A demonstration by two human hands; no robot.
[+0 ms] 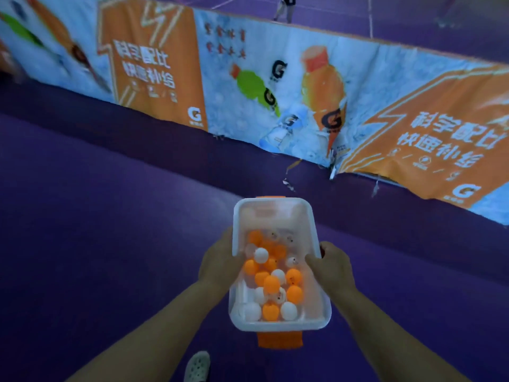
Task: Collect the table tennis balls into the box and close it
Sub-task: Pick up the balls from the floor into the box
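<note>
A clear plastic box (275, 205) with orange latches at both ends is held in the air over the purple floor. Several orange and white table tennis balls (271, 282) lie in its near half. My left hand (217, 263) grips the box's left wall, fingers curled over the rim. My right hand (332, 267) grips the right wall the same way. The box has no lid on it and no lid is in view.
A low barrier of printed drink banners (275, 86) runs across the floor ahead, from upper left to right. Scraps of paper (289, 183) lie near its foot. My light shoe (197, 366) shows at the bottom. Someone's legs (285, 8) stand beyond the barrier.
</note>
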